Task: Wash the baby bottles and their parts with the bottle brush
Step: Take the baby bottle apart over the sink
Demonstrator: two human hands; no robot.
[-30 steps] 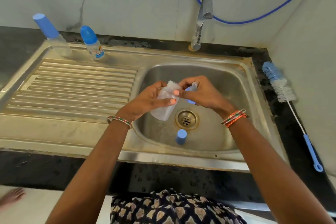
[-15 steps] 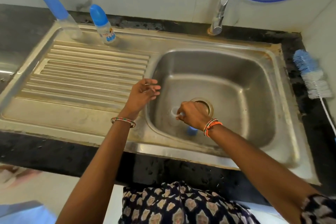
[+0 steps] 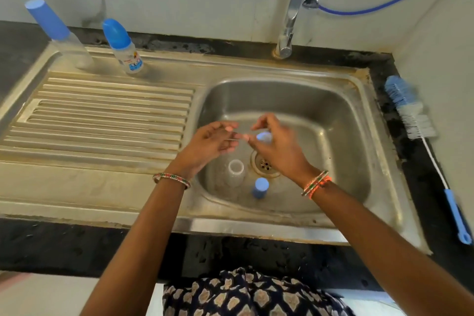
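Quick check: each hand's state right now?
Left hand: fingers loosely curled, blurred; cannot tell if holding anything.
Right hand: grips a small pale blue bottle part.

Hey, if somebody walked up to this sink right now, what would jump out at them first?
Two hands meet over the steel sink basin: the right hand pinches a small blue part, the left hand close beside it. Below them a clear bottle body and a blue cap sit on the basin floor by the drain. The bottle brush lies untouched on the black counter at right.
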